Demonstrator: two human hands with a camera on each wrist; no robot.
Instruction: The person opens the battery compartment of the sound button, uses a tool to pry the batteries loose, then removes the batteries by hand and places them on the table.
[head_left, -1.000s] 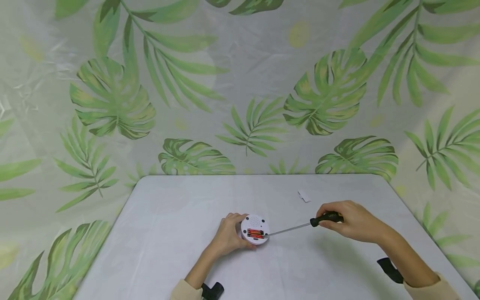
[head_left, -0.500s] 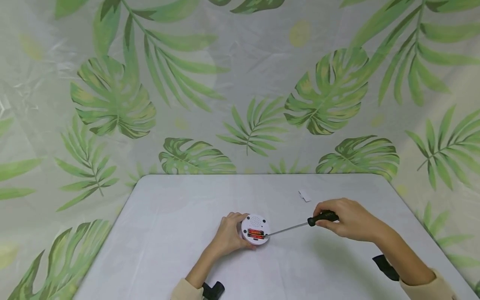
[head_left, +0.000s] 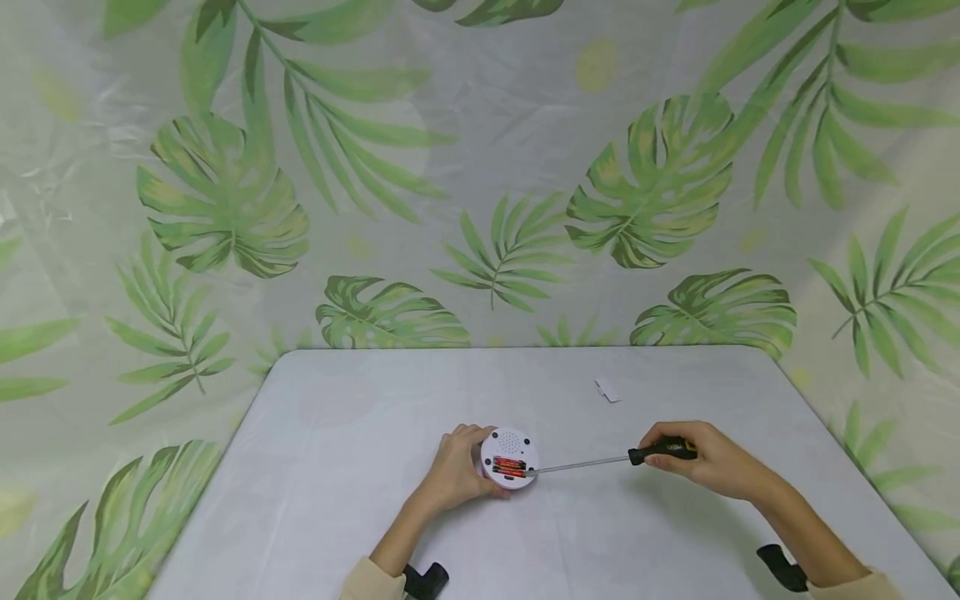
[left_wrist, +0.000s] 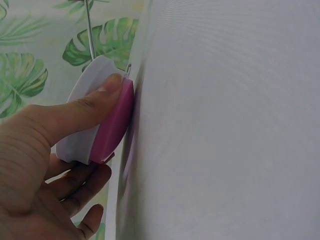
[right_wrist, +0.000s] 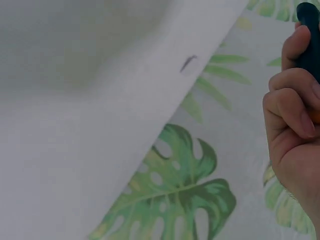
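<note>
A small round device [head_left: 514, 438], white on its upturned face and pink [left_wrist: 113, 122] beneath, is tilted up off the table. Its face shows speaker holes, dark feet and an uncovered bay with red batteries [head_left: 509, 467]. My left hand [head_left: 455, 471] grips its left side, the thumb on the near edge and the fingers at the far edge. In my right hand [head_left: 712, 460] is a long screwdriver [head_left: 581, 465], held by its black handle [right_wrist: 308, 47]. The screwdriver's tip meets the device's face just right of the batteries; exactly what it touches is too small to tell.
A small white piece [head_left: 608, 391] lies on the white-covered table [head_left: 360, 408], beyond the screwdriver. Behind the table's far edge hangs a leaf-patterned sheet [head_left: 517, 125]. Dark straps or mounts [head_left: 426, 581] show at both wrists.
My right hand first shifted slightly left, then back right and nearer to me, so the screwdriver lies flatter across the view. Its tip stays at the device. My left hand holds still.
</note>
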